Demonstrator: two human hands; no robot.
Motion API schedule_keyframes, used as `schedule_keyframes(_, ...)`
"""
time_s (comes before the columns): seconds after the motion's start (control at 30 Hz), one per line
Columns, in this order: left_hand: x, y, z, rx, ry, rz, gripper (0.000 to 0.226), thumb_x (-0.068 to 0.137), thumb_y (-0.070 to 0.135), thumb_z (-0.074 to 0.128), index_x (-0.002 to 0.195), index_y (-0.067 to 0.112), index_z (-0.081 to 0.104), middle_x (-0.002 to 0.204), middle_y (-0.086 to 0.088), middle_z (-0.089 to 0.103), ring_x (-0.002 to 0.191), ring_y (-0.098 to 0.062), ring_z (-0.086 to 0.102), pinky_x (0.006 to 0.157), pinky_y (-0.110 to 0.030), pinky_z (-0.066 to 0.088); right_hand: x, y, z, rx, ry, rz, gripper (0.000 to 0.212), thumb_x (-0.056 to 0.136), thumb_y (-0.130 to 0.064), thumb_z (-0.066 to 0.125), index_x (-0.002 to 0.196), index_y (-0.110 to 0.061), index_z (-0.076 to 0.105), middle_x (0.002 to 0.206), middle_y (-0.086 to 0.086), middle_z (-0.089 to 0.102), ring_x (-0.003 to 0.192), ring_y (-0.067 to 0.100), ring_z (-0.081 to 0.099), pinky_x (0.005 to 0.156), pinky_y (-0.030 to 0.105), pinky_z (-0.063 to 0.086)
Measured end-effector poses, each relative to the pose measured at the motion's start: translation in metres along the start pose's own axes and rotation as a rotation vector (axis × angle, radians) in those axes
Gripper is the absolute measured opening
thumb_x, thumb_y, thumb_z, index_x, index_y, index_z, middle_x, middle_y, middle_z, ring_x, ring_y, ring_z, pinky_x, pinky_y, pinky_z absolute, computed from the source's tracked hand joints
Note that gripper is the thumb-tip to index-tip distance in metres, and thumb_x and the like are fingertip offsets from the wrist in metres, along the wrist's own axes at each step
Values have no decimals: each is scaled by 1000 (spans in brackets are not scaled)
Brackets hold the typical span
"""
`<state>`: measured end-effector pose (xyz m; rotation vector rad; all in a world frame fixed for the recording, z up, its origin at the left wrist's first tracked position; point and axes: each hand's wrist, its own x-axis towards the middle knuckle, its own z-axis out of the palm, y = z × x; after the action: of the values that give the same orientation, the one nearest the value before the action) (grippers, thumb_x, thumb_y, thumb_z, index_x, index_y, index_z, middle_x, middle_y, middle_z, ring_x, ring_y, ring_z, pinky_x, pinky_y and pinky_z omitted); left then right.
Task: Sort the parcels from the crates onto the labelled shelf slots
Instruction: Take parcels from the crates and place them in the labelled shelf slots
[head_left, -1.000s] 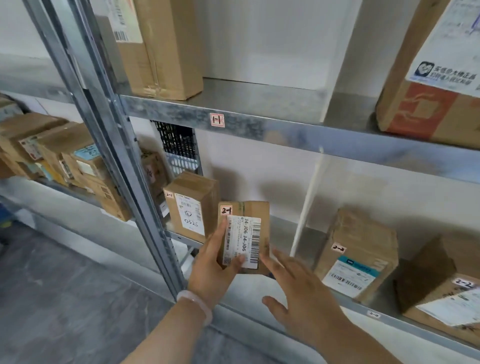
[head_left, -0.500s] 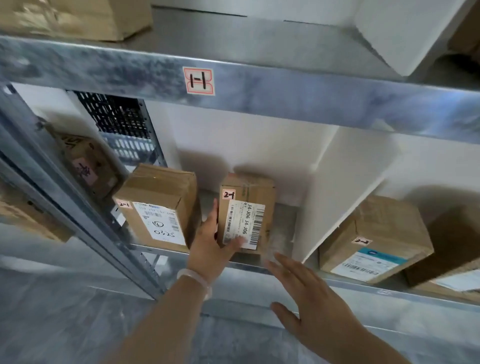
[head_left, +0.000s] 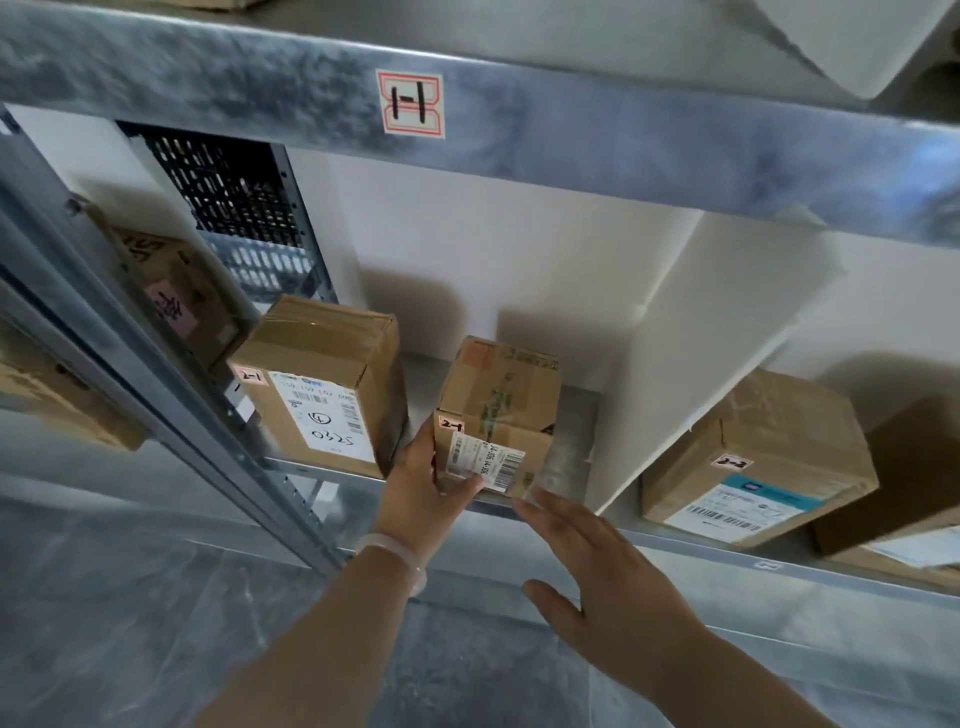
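Observation:
A small cardboard parcel (head_left: 498, 410) tagged 2-1, with a white barcode label, rests on the lower metal shelf (head_left: 566, 447) near its front edge. My left hand (head_left: 421, 488) grips its lower left corner, thumb across the front. My right hand (head_left: 597, 577) hovers open just below and right of the parcel, fingertips close to its lower right corner. Left of it stands a bigger parcel (head_left: 322, 379), also tagged 2-1.
A white divider panel (head_left: 691, 358) walls off the slot on the right; beyond it sits a parcel tagged 2-2 (head_left: 763, 457). The upper shelf beam (head_left: 571, 119) carries a 1-1 tag. A slanted metal upright (head_left: 171, 395) stands at left, more boxes behind it.
The view has closed in on the shelf. The small parcel has gone from held in front of the shelf to resting on it, left hand still on it.

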<state>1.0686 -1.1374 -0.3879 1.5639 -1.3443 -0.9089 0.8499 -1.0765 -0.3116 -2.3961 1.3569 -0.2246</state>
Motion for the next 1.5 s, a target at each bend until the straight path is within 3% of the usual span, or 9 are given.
schedule_keyframes(0.13,-27,13,-11,149,85,13,79,76,44,76,143,46,34,132,18,57,115,2,58,90,-10,46,2,-6,-6,11,0,-87,64,89,-56,41,148,-48,15,156,-20,21,139,3,24,111,17,22)
schedule_keyframes(0.27,-77,27,-28,313,287,11,87,79,34,81,150,38,31,140,0,53,126,-7,43,103,-30,39,6,-17,-8,37,16,-239,67,90,-57,41,144,-54,1,157,-24,9,143,2,13,111,23,18)
schedule_keyframes(0.33,-107,40,-38,419,434,58,86,74,27,85,146,33,39,132,-6,59,118,-5,45,99,-33,40,7,-28,-10,52,11,-323,66,90,-58,42,145,-52,6,157,-24,10,144,3,11,110,24,15)
schedule_keyframes(0.43,-159,67,-49,594,619,84,80,69,26,89,140,19,51,133,-9,61,120,-28,57,101,-45,47,1,-48,-15,74,-6,-463,67,89,-55,49,149,-41,22,158,-11,21,145,11,18,115,33,25)
schedule_keyframes(0.8,-413,139,-70,1053,951,-287,65,80,50,64,135,15,60,139,-9,58,127,-32,56,101,-50,48,-96,-175,4,134,-156,-1064,78,90,-57,51,152,-40,7,160,-11,5,147,9,3,119,27,7)
schedule_keyframes(0.93,-508,158,-71,1094,1102,-418,62,81,45,70,134,12,61,137,-9,59,127,-34,55,102,-54,46,-149,-227,16,142,-189,-1264,78,91,-58,47,152,-39,2,160,-14,-4,147,8,-4,117,23,-4)
schedule_keyframes(1.13,-641,184,-54,1129,1261,-610,66,80,46,75,137,18,58,142,-4,55,132,-29,50,107,-49,42,-256,-302,30,251,-230,-1486,75,88,-56,52,151,-37,17,159,-14,14,145,5,5,113,21,8)
schedule_keyframes(1.3,-769,196,-35,1130,1354,-768,63,85,53,65,140,23,55,146,-2,51,135,-27,47,110,-49,40,-365,-355,57,294,-280,-1594,74,89,-59,49,150,-43,11,156,-19,15,138,-11,-5,102,4,-13)
schedule_keyframes(1.5,-913,200,-23,1058,1439,-881,65,87,52,66,145,28,49,152,1,44,141,-23,39,114,-47,36,-498,-410,88,351,-365,-1701,72,89,-60,48,149,-45,10,157,-19,15,138,-11,-5,111,15,-2)
